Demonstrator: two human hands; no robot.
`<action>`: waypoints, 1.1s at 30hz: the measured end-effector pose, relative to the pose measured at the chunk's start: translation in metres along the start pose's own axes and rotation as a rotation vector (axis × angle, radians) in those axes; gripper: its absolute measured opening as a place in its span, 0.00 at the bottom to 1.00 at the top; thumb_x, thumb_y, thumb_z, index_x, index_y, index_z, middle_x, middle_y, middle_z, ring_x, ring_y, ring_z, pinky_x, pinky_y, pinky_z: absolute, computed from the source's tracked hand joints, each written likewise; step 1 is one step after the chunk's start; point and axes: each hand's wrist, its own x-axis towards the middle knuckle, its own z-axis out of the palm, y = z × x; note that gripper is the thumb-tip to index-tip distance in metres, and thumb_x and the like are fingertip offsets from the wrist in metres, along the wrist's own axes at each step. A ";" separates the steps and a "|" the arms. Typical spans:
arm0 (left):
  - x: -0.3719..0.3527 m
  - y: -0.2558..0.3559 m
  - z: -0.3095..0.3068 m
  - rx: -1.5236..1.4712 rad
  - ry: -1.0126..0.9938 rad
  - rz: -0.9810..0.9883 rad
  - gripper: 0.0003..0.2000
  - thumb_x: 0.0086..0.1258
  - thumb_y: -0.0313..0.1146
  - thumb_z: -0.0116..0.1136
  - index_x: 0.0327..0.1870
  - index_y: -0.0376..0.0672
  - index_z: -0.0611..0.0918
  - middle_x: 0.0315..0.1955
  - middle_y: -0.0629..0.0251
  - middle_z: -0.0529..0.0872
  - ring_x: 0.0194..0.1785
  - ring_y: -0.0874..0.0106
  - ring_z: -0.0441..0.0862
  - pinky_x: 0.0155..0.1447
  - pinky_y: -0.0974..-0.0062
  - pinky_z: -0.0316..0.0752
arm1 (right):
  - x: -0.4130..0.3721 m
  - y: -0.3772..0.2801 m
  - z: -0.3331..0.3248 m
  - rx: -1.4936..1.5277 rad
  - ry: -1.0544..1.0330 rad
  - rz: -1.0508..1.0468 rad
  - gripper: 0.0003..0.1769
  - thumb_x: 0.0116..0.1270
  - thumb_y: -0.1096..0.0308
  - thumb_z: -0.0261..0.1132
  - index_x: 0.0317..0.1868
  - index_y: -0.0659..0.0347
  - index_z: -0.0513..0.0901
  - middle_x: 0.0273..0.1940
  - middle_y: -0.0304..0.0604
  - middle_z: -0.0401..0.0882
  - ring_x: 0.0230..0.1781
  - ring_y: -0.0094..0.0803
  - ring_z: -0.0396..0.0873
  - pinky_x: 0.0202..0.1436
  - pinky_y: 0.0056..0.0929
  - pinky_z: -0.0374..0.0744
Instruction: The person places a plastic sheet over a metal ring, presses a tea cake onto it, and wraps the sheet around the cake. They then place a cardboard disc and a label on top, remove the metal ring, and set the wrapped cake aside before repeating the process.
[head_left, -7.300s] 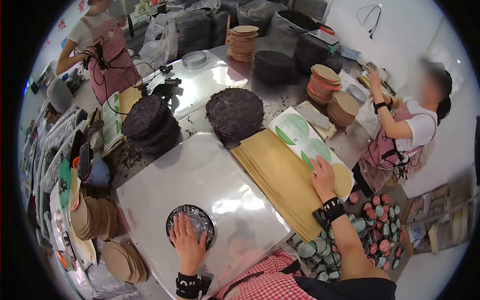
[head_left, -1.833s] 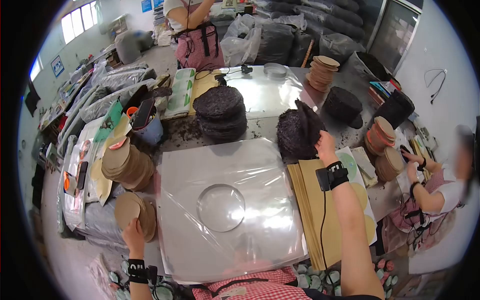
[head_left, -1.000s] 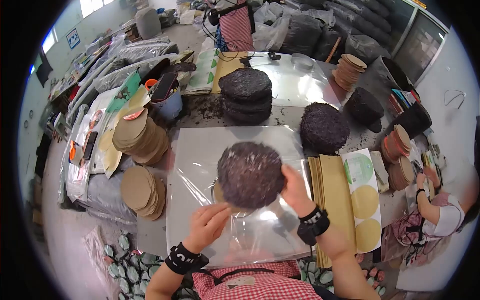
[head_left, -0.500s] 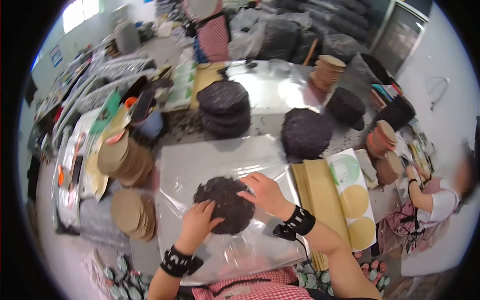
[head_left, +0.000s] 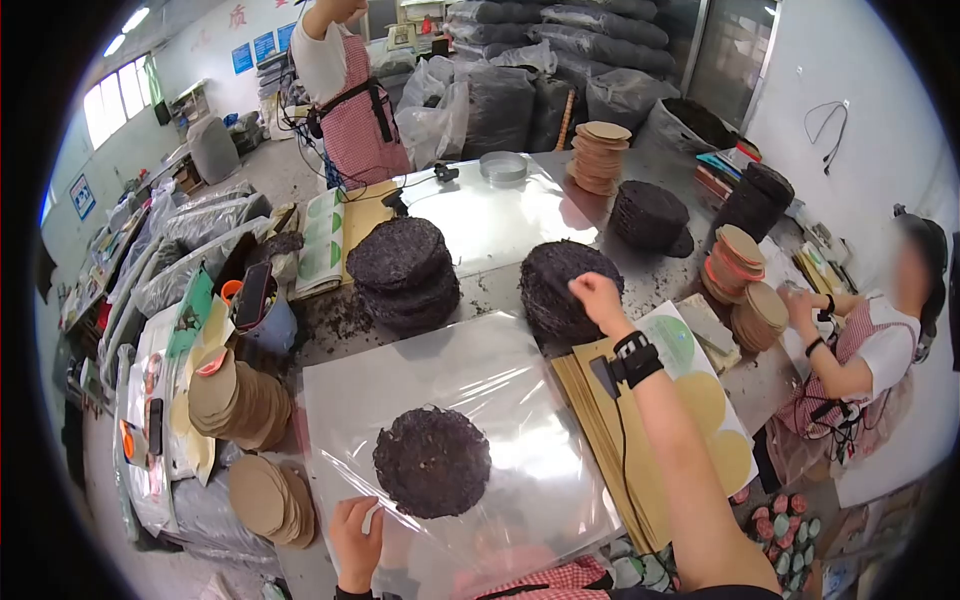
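A dark, rough round sheet that looks like dried seaweed (head_left: 432, 462) lies flat on clear plastic film (head_left: 350, 400). My left hand (head_left: 357, 540) is low by the film's near left side, fingers loosely curled and thumb apart, with nothing visible in it. My right hand (head_left: 598, 302) reaches over a stack of similar dark rounds (head_left: 550, 290), its fingers pinched together at the stack's top. Whether they grip a sheet I cannot make out. Beneath my right forearm lie yellowish paper sheets (head_left: 590, 430) and a printed sheet with green and yellow circles (head_left: 665, 335).
More dark stacks stand behind, one at back left (head_left: 400, 275) and one at back right (head_left: 648, 218). Brown card discs (head_left: 235, 405) are piled on the left, others (head_left: 598, 160) at the back. A co-worker (head_left: 860, 350) sits at right; another person (head_left: 350, 100) stands across the table.
Both hands have left the dark round on the film. My right hand moved forward to the dark stack; my left drew back toward the near left. The view has tilted upward.
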 end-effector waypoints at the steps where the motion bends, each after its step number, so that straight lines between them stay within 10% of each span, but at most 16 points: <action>1: 0.002 0.001 -0.001 0.000 0.003 0.017 0.10 0.62 0.24 0.70 0.44 0.39 0.86 0.41 0.59 0.87 0.45 0.55 0.83 0.49 0.62 0.77 | 0.004 0.006 -0.003 0.131 0.143 -0.010 0.13 0.72 0.63 0.68 0.41 0.69 0.86 0.35 0.46 0.87 0.39 0.28 0.81 0.47 0.31 0.78; 15: 0.006 0.023 0.004 -0.013 -0.026 0.084 0.09 0.62 0.23 0.69 0.43 0.39 0.87 0.41 0.58 0.88 0.45 0.55 0.84 0.49 0.61 0.78 | 0.018 0.046 -0.015 0.841 -0.034 0.314 0.12 0.77 0.68 0.61 0.52 0.67 0.84 0.41 0.42 0.86 0.39 0.30 0.81 0.45 0.29 0.78; 19: -0.006 0.013 0.002 0.005 0.000 0.097 0.09 0.62 0.23 0.70 0.43 0.39 0.87 0.40 0.58 0.88 0.44 0.55 0.84 0.48 0.62 0.78 | -0.013 -0.034 -0.016 0.017 0.322 -0.191 0.15 0.81 0.65 0.56 0.50 0.72 0.80 0.42 0.53 0.84 0.44 0.41 0.82 0.52 0.37 0.77; 23: -0.005 0.020 0.000 -0.096 -0.037 -0.046 0.11 0.62 0.26 0.73 0.44 0.39 0.87 0.42 0.58 0.89 0.47 0.55 0.85 0.51 0.61 0.79 | -0.022 -0.075 -0.012 0.027 0.369 -0.303 0.13 0.81 0.65 0.56 0.48 0.70 0.79 0.40 0.52 0.84 0.41 0.42 0.80 0.50 0.37 0.77; 29: 0.060 0.076 0.040 -0.826 0.063 0.053 0.52 0.55 0.37 0.83 0.79 0.36 0.61 0.67 0.51 0.80 0.65 0.59 0.83 0.69 0.63 0.76 | -0.168 -0.204 0.051 0.137 -0.236 -0.284 0.10 0.81 0.65 0.58 0.48 0.64 0.79 0.37 0.49 0.81 0.36 0.33 0.79 0.45 0.30 0.77; 33: 0.090 0.101 0.051 -0.794 0.042 -0.160 0.31 0.68 0.33 0.72 0.68 0.32 0.72 0.58 0.55 0.86 0.57 0.66 0.84 0.63 0.69 0.76 | -0.215 -0.216 0.073 0.219 -0.435 -0.321 0.11 0.81 0.62 0.60 0.50 0.62 0.79 0.34 0.46 0.80 0.35 0.30 0.78 0.44 0.31 0.78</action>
